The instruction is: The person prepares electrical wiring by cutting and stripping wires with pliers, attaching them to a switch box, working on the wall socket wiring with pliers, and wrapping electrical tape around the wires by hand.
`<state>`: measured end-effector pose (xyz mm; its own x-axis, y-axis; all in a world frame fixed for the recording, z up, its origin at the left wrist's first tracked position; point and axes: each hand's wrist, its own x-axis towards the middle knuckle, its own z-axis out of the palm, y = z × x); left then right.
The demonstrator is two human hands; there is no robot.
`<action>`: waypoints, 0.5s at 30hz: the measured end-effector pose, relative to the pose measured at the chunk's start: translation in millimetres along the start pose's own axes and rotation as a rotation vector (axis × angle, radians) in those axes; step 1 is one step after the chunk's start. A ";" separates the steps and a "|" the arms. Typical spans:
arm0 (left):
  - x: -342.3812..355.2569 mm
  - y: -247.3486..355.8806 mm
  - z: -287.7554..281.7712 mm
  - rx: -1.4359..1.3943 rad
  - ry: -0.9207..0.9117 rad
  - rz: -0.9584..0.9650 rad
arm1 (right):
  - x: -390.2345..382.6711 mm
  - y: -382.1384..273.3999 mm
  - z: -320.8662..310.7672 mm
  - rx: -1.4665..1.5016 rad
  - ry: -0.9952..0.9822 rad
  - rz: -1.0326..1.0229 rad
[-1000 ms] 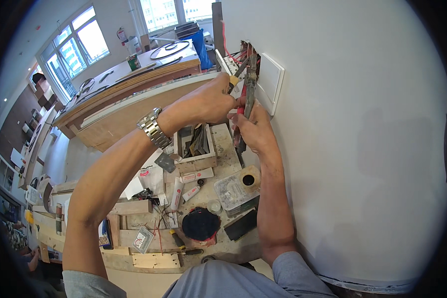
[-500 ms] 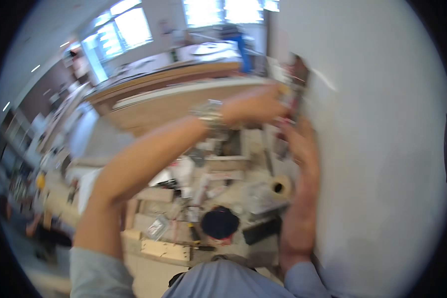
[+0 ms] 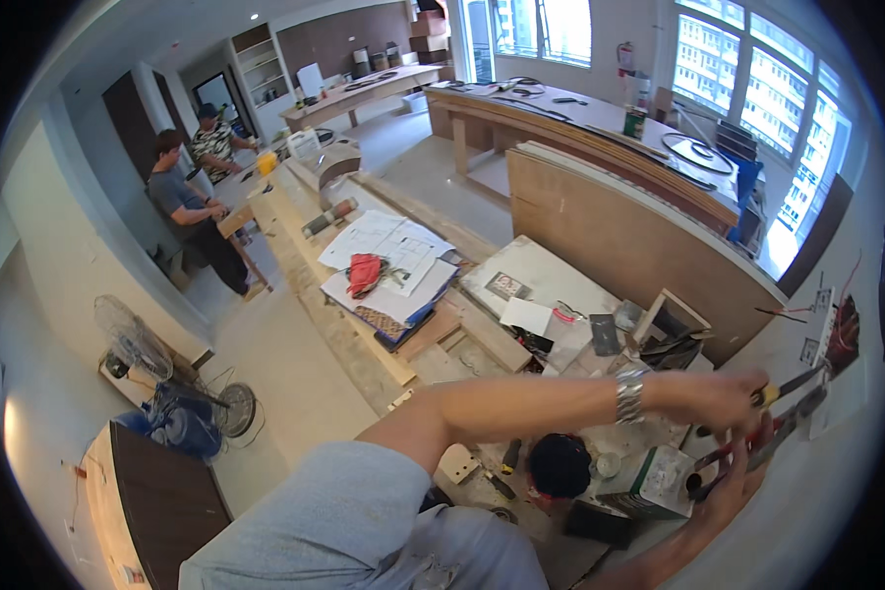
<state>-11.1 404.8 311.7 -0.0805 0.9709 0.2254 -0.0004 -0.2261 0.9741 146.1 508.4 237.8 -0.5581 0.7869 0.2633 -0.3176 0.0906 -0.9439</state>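
My left hand (image 3: 723, 397), with a metal watch on its wrist, is closed around a screwdriver (image 3: 768, 395) with a yellow and black handle. Its shaft points at a reddish opening (image 3: 843, 332) in the wall, where loose wires hang and a white outlet frame (image 3: 822, 307) sits at the edge. Just below, my right hand (image 3: 728, 500) is closed on a red-handled tool (image 3: 757, 444) that looks like pliers, its dark metal end against the wall. The fingers of both hands partly overlap the tools, and my right hand is blurred.
Beneath my arms, the cluttered bench holds a dark cap (image 3: 559, 464), a white and green box (image 3: 659, 480) and papers with a red cloth (image 3: 365, 275). A large wooden board (image 3: 629, 246) stands upright behind. Two people (image 3: 182, 187) are at the far left, beyond a fan (image 3: 133, 339).
My view has swung left, so the wall and both hands now appear farther right. More of the room shows. Both hands stay up at the wall, and the screwdriver is now clearer.
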 end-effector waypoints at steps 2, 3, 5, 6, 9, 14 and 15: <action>-48.7 8.2 10.1 -0.013 0.155 -0.145 | -27.3 2.2 2.3 -0.005 0.007 -0.006; -68.8 -15.1 10.0 0.038 0.207 -0.066 | -38.0 9.6 -0.5 -0.047 -0.019 -0.004; -115.0 -47.7 5.7 0.200 0.321 -0.001 | -59.3 19.5 -3.2 -0.092 -0.062 0.002; -142.6 -65.8 0.9 0.293 0.381 0.009 | -72.3 21.6 -2.0 -0.126 -0.120 0.033; -225.1 -114.0 -3.8 0.261 0.552 0.049 | -108.3 26.7 7.0 -0.154 -0.226 0.103; -336.4 -158.9 12.4 0.299 0.826 -0.232 | -149.5 15.9 14.5 -0.330 -0.373 0.189; -352.3 -154.8 19.7 0.319 0.898 -0.406 | -154.6 12.7 16.3 -0.458 -0.465 0.304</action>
<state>36.9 99.3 81.8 -0.8470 0.5239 -0.0901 0.0605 0.2633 0.9628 215.9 377.9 188.4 -0.8720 0.4854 -0.0634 0.2004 0.2356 -0.9510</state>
